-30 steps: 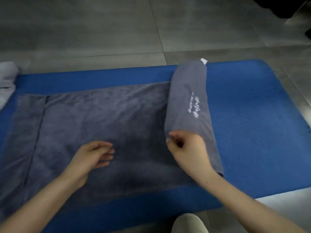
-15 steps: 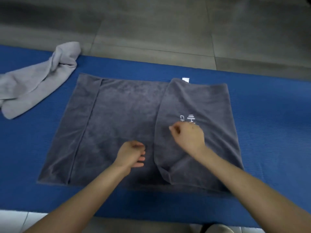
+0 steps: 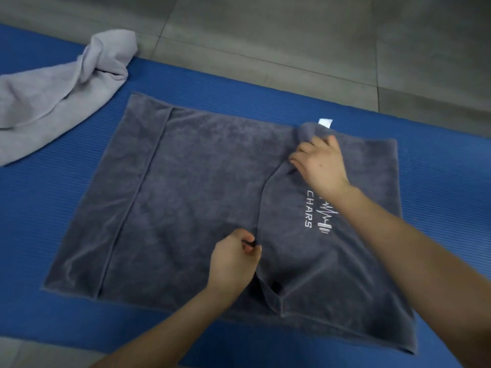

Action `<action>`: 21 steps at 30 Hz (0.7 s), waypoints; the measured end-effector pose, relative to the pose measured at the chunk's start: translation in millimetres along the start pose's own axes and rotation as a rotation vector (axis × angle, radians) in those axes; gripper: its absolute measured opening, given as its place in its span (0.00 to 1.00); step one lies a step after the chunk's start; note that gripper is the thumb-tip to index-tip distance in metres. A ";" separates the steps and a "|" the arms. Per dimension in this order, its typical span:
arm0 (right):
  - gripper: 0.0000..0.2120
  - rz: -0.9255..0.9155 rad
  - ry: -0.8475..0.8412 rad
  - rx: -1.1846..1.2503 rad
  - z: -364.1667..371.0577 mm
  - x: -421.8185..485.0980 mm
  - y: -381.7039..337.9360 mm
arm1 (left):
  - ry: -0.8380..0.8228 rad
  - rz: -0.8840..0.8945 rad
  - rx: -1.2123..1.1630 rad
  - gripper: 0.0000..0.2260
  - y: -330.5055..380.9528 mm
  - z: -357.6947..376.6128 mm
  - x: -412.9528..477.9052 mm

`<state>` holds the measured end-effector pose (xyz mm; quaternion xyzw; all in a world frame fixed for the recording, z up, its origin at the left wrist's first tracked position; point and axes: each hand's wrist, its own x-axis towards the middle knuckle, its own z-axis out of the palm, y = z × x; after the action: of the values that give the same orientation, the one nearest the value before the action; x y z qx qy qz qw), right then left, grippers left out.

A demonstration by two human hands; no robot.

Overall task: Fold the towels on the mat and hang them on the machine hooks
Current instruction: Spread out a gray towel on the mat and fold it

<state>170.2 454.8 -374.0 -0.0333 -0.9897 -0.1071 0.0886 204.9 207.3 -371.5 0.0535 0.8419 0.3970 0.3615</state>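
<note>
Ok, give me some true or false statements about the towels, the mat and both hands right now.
1. The dark grey plush towel lies spread on the blue ribbed foam mat. True.
2. The light grey towel is neatly folded. False: it lies bunched up at the mat's far left.
3. The right hand grips the dark towel's folded-over flap near the white label. True.
4. The left hand rests flat on the bare mat. False: it pinches the flap's edge.
5. The white logo is hidden underneath. False: it shows on top of the flap.
</note>
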 end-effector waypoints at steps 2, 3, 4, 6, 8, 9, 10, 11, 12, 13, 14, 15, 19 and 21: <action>0.04 0.061 0.137 0.055 -7.5 -44.1 8.4 | 0.011 0.010 0.000 0.05 0.2 1.0 0.4; 0.03 0.084 0.142 0.064 -10.7 -66.4 11.8 | 0.012 0.013 0.009 0.05 0.5 1.6 0.3; 0.03 0.098 0.118 0.069 -9.0 -87.2 15.5 | 0.010 0.021 0.029 0.04 0.5 2.6 0.5; 0.07 0.106 0.006 0.101 -4.4 -115.0 17.9 | 0.017 0.050 0.077 0.04 -0.1 2.3 0.0; 0.13 0.154 -0.030 0.195 -2.3 -124.8 18.5 | 0.032 0.083 0.131 0.04 0.1 4.1 -0.3; 0.14 0.205 -0.004 0.248 -5.6 -120.7 17.1 | 0.043 0.092 0.145 0.03 -0.1 4.0 0.0; 0.14 0.268 0.041 0.279 -10.2 -115.8 16.8 | 0.046 0.090 0.151 0.04 0.5 5.3 0.0; 0.13 0.343 0.084 0.280 -14.8 -109.4 16.4 | 0.047 0.084 0.157 0.04 1.5 5.9 -0.4; 0.13 0.417 0.114 0.234 -17.6 -101.6 16.1 | 0.047 0.078 0.166 0.05 1.8 6.6 -0.5; 0.12 0.481 0.119 0.159 -18.4 -93.0 16.4 | 0.045 0.076 0.184 0.05 2.5 6.8 -1.2; 0.12 0.529 0.094 0.083 -19.2 -84.0 17.1 | 0.042 0.071 0.205 0.06 2.9 6.9 -1.7; 0.15 0.561 0.039 0.028 -19.8 -75.4 18.1 | 0.038 0.061 0.223 0.06 3.7 6.6 -3.2; 0.12 0.629 -0.282 -0.012 -20.7 -55.3 31.7 | -0.006 -0.005 0.292 0.12 6.6 5.5 -11.7; 0.10 0.663 -0.261 -0.002 -22.1 -54.1 36.8 | -0.048 -0.026 0.330 0.13 5.4 6.4 -16.4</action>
<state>230.2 483.3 -355.1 -0.3662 -0.9280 -0.0684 -0.0085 220.1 208.8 -361.1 0.1106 0.8876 0.2470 0.3728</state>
